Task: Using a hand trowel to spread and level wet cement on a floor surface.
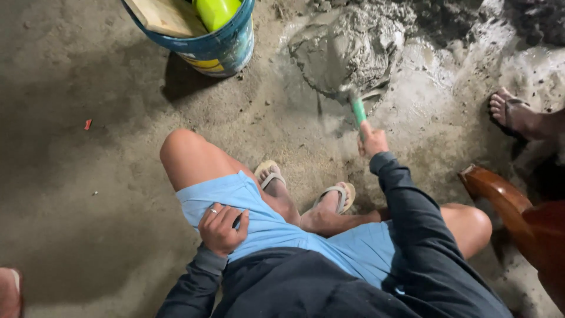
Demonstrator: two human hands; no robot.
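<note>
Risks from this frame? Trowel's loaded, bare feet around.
1. The right hand holds the green-handled trowel by the end of its handle, with a heap of wet grey mortar on the blade; the load may slide off.
2. Another person's bare sandalled foot stands by the wet patch; splashes could reach skin.
3. The blue plastic bucket sits close to the pile; a wide swing might knock it.

— What is underfoot?
— A rough concrete floor (88, 176), dusty and grey.
— What lies on it?
— A heap of wet cement (344, 50) at the top, a blue bucket (220, 50) just left of it, and a small red scrap (87, 124) far left.
</note>
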